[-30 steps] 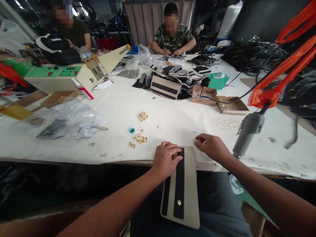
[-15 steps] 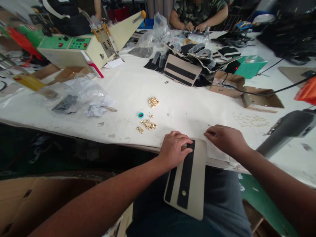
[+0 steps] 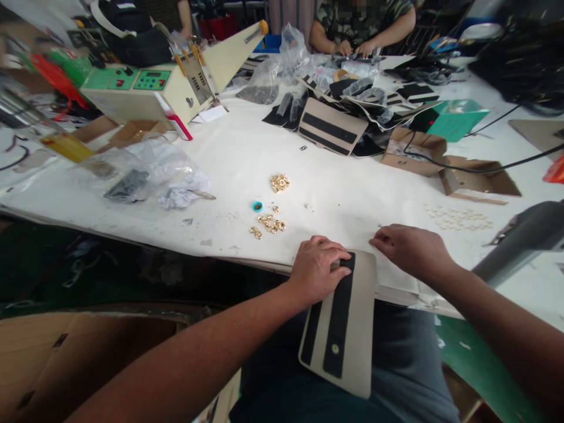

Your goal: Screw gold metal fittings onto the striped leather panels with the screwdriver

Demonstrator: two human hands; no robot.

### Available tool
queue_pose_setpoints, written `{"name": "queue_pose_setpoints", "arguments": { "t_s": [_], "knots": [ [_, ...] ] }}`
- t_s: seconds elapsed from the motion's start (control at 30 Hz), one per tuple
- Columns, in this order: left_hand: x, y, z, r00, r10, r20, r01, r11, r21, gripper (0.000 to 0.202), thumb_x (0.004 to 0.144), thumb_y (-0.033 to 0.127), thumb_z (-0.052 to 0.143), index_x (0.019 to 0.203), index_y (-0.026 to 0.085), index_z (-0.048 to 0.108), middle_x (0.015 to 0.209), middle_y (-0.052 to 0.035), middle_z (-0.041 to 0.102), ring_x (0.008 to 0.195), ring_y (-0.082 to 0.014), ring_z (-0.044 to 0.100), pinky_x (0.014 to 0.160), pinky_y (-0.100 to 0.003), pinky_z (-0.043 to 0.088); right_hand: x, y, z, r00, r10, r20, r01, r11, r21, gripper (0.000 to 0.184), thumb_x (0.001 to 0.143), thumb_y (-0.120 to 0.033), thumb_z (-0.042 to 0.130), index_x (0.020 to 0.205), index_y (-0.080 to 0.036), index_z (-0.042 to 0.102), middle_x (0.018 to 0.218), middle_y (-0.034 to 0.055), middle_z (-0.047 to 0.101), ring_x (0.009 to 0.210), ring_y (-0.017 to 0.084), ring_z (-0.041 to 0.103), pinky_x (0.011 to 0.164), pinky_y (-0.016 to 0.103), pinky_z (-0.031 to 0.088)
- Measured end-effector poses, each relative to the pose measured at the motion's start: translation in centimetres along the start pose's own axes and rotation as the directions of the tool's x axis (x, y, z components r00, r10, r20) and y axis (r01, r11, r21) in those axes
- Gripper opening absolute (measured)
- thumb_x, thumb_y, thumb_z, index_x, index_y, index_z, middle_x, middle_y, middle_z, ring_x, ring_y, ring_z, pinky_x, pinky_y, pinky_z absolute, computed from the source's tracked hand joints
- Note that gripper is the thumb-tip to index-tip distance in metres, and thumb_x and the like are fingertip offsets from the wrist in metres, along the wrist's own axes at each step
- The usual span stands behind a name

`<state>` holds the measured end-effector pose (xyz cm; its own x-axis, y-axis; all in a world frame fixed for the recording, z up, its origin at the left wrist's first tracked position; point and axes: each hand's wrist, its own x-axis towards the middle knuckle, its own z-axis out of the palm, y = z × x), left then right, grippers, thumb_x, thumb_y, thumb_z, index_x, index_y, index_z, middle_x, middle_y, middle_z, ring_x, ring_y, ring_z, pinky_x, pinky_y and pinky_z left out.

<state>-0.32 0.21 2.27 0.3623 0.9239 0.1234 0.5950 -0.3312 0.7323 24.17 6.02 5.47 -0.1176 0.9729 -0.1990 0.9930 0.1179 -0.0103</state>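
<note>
A flat beige panel with two black strips lies tilted from the table's front edge down over my lap. One strip carries a small round gold-coloured fitting near its lower end. My left hand grips the panel's upper end, thumb and fingers bent together over a black strip. To the right of it, my right hand rests at the tabletop with its fingers closed. A thin tip pokes out beyond those fingers; what it belongs to is hidden. Gold metal fittings lie loose beyond my left hand, beside a small blue cap.
Another gold pile sits farther back. A cream machine and plastic bags occupy the left. Stacked panels, open cardboard boxes and a grey post stand right. A co-worker sits opposite.
The whole view has shifted slightly, so things appear a little farther right. Both hands keep nearly the same pose, and the left still grips the panel.
</note>
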Motion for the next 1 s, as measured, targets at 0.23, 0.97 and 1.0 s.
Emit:
{"name": "queue_pose_setpoints", "arguments": {
  "t_s": [0.23, 0.97, 1.0],
  "knots": [
    [-0.4, -0.1, -0.1, 0.999, 0.036, -0.032, -0.035, 0.999, 0.03, 0.022, 0.087, 0.029, 0.085, 0.109, 0.028, 0.081, 0.124, 0.0025, 0.08, 0.123, -0.028, 0.06, 0.106, -0.046, 0.043, 2.0, 0.3, -0.6, 0.993, -0.017, 0.113, 0.015, 1.0, 0.022, 0.023, 0.093, -0.048, 0.065, 0.089, -0.033, 0.081, 0.095, 0.0038, 0.081, 0.081, 0.029, 0.072, 0.064, 0.034, 0.04],
    [-0.4, 0.0, -0.1, 0.996, 0.062, -0.059, -0.059, 0.997, 0.046, 0.023, 0.086, 0.024, 0.086, 0.108, 0.028, 0.081, 0.122, 0.0022, 0.08, 0.121, -0.027, 0.061, 0.104, -0.046, 0.043, 0.5, -0.2, 0.2, 0.991, -0.068, -0.116, 0.072, 0.997, 0.028, 0.026, 0.099, -0.036, 0.053, 0.094, -0.028, 0.077, 0.115, 0.0034, 0.078, 0.092, 0.025, 0.072, 0.061, 0.032, 0.033],
    [-0.3, 0.0, -0.2, 0.997, 0.061, -0.054, -0.058, 0.997, 0.049, 0.023, 0.086, 0.024, 0.085, 0.109, 0.028, 0.081, 0.122, 0.0018, 0.08, 0.121, -0.0274, 0.061, 0.104, -0.046, 0.043, 0.6, 0.0, 0.4, 0.99, -0.055, -0.129, 0.064, 0.996, 0.067, 0.025, 0.099, -0.037, 0.054, 0.096, -0.029, 0.078, 0.116, 0.0023, 0.078, 0.093, 0.025, 0.072, 0.063, 0.032, 0.035]
  ]
}}
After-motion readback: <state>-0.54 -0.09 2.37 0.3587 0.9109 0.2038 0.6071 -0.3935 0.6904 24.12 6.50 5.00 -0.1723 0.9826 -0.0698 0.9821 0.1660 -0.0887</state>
